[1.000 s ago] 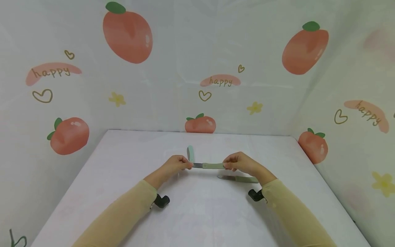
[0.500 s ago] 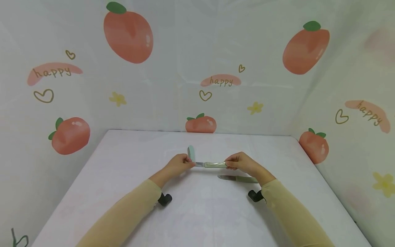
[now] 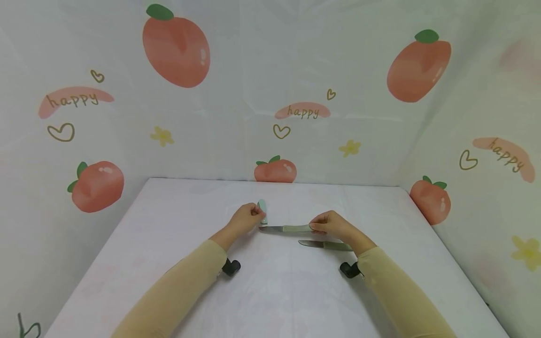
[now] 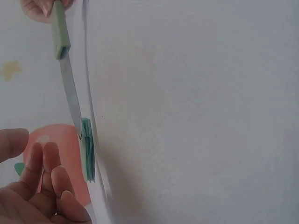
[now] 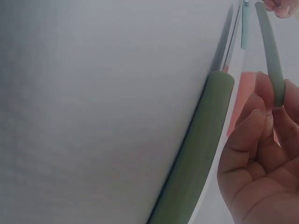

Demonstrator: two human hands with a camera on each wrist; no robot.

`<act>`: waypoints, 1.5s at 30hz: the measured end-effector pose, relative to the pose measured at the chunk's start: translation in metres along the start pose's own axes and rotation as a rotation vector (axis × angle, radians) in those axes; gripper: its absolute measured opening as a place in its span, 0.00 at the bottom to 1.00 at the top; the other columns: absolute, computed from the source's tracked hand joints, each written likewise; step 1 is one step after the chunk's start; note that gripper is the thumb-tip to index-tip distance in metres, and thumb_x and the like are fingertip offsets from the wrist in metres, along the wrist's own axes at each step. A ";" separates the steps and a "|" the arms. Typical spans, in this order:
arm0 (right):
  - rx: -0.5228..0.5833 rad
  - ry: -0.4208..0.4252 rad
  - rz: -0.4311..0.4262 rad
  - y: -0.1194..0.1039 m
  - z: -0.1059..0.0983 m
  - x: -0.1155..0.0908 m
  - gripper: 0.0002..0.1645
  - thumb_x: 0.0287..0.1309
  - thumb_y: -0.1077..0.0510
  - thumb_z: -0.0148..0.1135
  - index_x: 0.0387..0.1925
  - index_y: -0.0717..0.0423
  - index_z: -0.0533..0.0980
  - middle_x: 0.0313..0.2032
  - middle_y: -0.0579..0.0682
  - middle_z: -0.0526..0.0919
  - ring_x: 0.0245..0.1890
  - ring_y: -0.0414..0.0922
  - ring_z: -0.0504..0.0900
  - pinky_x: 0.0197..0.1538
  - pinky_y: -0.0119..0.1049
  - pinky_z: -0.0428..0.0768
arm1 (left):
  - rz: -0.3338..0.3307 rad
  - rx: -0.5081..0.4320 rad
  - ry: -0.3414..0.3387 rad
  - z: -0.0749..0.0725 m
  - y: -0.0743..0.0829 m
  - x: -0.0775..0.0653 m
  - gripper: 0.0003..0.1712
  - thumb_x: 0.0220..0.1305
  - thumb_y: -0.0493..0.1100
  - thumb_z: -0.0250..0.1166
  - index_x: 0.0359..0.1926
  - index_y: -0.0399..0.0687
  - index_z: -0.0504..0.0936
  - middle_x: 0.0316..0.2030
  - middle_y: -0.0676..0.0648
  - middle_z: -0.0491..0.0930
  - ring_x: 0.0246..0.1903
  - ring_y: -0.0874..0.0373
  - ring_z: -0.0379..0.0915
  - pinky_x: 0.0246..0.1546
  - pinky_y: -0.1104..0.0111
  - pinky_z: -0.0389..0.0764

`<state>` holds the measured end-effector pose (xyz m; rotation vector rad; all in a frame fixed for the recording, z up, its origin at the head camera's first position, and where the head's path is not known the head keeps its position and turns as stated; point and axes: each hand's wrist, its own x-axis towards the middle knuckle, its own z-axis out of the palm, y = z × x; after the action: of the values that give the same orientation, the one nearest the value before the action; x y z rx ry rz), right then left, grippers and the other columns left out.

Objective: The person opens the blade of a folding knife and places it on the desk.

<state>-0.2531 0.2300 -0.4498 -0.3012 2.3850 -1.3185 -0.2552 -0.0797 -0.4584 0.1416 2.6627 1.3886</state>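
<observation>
My right hand pinches the end of a green-handled knife between thumb and fingers. Its bare blade points left, and the right wrist view shows the handle upright in the grip. My left hand is just beyond the blade tip, beside a small teal folded piece that looks like a folding knife. Thumb and fingers stand apart with nothing between them in the left wrist view, where the slotted teal piece overlaps the blade tip. A second green-handled knife lies nearer, its handle end hidden behind my right wrist.
A white-covered table spreads under both arms. Behind it and at its sides hangs a pale cloth printed with fruit, hearts and flowers. A black wrist camera juts from the left sleeve, another camera from the right.
My left hand has let go of the knife's blade and moved slightly away and up, towards the teal piece. The right hand keeps its pinch on the handle, almost in place.
</observation>
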 end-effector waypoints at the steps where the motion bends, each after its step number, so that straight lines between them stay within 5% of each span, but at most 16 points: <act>1: -0.004 0.002 0.001 0.000 0.000 0.000 0.14 0.68 0.58 0.63 0.46 0.66 0.83 0.34 0.48 0.87 0.34 0.41 0.80 0.42 0.36 0.79 | -0.002 0.002 0.007 0.000 0.000 0.001 0.10 0.70 0.46 0.65 0.39 0.43 0.79 0.32 0.49 0.77 0.31 0.58 0.69 0.31 0.69 0.71; 16: -0.068 0.003 0.090 -0.005 0.008 0.000 0.13 0.67 0.58 0.64 0.42 0.66 0.82 0.30 0.49 0.85 0.30 0.40 0.80 0.36 0.33 0.77 | -0.075 0.056 0.100 0.000 0.005 0.020 0.10 0.69 0.46 0.62 0.43 0.43 0.79 0.38 0.46 0.80 0.36 0.54 0.74 0.36 0.65 0.74; 27: -0.170 0.019 0.138 -0.013 0.011 -0.001 0.09 0.66 0.60 0.65 0.38 0.65 0.82 0.27 0.49 0.84 0.29 0.41 0.80 0.35 0.34 0.78 | -0.159 0.221 0.080 -0.004 0.013 0.030 0.15 0.69 0.49 0.61 0.46 0.42 0.78 0.42 0.45 0.81 0.42 0.49 0.75 0.47 0.58 0.73; 36: -0.254 0.025 0.178 -0.023 0.011 -0.005 0.12 0.66 0.56 0.64 0.36 0.63 0.82 0.26 0.48 0.84 0.30 0.42 0.79 0.38 0.36 0.77 | -0.213 0.282 0.043 -0.005 0.018 0.031 0.17 0.66 0.52 0.62 0.41 0.40 0.78 0.36 0.45 0.79 0.35 0.52 0.72 0.39 0.61 0.73; 45: -0.276 -0.037 0.176 -0.024 0.003 -0.005 0.17 0.70 0.52 0.60 0.39 0.65 0.82 0.28 0.49 0.85 0.31 0.43 0.80 0.41 0.37 0.79 | -0.238 0.393 0.022 0.002 0.024 0.034 0.23 0.62 0.52 0.67 0.46 0.36 0.82 0.41 0.42 0.82 0.43 0.46 0.75 0.56 0.49 0.69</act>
<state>-0.2475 0.2167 -0.4292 -0.1847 2.4971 -0.9005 -0.2883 -0.0597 -0.4428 -0.1489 2.8252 0.7945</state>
